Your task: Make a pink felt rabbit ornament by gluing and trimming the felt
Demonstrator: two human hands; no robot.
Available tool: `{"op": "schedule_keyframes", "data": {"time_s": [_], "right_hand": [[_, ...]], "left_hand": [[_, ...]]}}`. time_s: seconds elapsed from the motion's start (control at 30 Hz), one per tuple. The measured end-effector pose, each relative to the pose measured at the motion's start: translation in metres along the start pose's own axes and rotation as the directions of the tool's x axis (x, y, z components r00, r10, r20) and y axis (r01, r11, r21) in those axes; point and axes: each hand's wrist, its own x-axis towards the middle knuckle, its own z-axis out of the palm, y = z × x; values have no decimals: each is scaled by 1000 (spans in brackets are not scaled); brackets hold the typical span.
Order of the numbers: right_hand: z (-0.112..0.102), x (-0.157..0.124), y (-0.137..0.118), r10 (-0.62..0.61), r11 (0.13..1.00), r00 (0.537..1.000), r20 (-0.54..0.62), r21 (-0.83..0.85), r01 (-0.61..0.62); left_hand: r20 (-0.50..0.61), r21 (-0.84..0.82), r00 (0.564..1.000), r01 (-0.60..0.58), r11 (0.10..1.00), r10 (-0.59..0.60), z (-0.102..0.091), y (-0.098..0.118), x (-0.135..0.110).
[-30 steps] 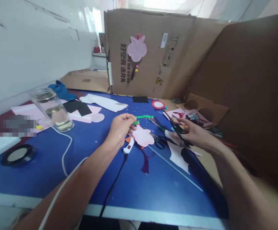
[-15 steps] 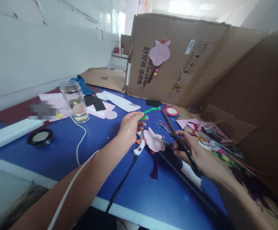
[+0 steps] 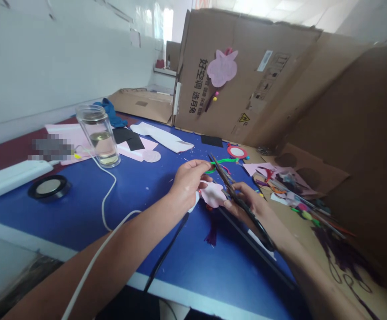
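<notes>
My left hand point(image 3: 189, 181) is closed, pinching a bright green pipe cleaner point(image 3: 227, 160) whose free end stretches to the right. In my right hand point(image 3: 251, 202) are dark scissors point(image 3: 226, 178), their blades crossing the pipe cleaner close to my left fingertips. I cannot tell whether the blades touch it. Just below the hands is a pink flower-shaped cutout point(image 3: 212, 194), with a purple tassel point(image 3: 211, 236) hanging below it. A white device point(image 3: 194, 203) with a black cord is partly hidden under my left hand.
A glass jar of pale liquid point(image 3: 102, 144) and a roll of black tape point(image 3: 49, 187) stand at left. A white cable point(image 3: 104, 204) crosses the blue table and my left forearm. Cardboard panels point(image 3: 247, 98) rise behind and right. Craft scraps point(image 3: 302, 209) lie at right.
The scissors have moved left and forward, from the pipe cleaner's far end to near my left fingers. My left hand has shifted right, covering more of the white device.
</notes>
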Motion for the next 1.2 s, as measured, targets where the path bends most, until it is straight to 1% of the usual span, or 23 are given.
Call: {"op": "schedule_keyframes", "data": {"time_s": [0.1, 0.27, 0.37, 0.47, 0.6, 0.83, 1.03, 1.13, 1.2], "right_hand": [[3, -1, -5, 8, 1000, 1000, -11, 26, -8], [7, -1, -15, 39, 999, 999, -27, 23, -38], [9, 0, -16, 53, 998, 998, -25, 25, -52], [11, 1, -15, 68, 997, 997, -28, 24, -68], [12, 1, -11, 70, 997, 997, -26, 32, -69], [13, 0, -11, 84, 995, 996, -27, 49, -82], [16, 2, -9, 58, 998, 996, -62, 23, -56], [18, 2, -5, 53, 998, 996, -67, 31, -51], [19, 3, -2, 41, 999, 995, -93, 22, -39]], "left_hand": [[-7, 3, 1000, 10, 1000, -10, 1, -2, -1], [-15, 13, 1000, 22, 1000, -21, 2, -5, -1], [-44, 11, 999, 29, 1000, -28, 2, -8, 0], [-67, 3, 997, 29, 1000, -29, 2, -10, 0], [-53, -5, 998, 26, 1000, -27, 1, -12, 0], [-61, 4, 997, 37, 999, -37, 3, -13, 1], [-68, 15, 997, 28, 999, -27, 4, -11, 0], [-58, 34, 998, 33, 999, -31, 3, -11, 3], [-49, 54, 999, 27, 998, -25, 4, -13, 7]]}}
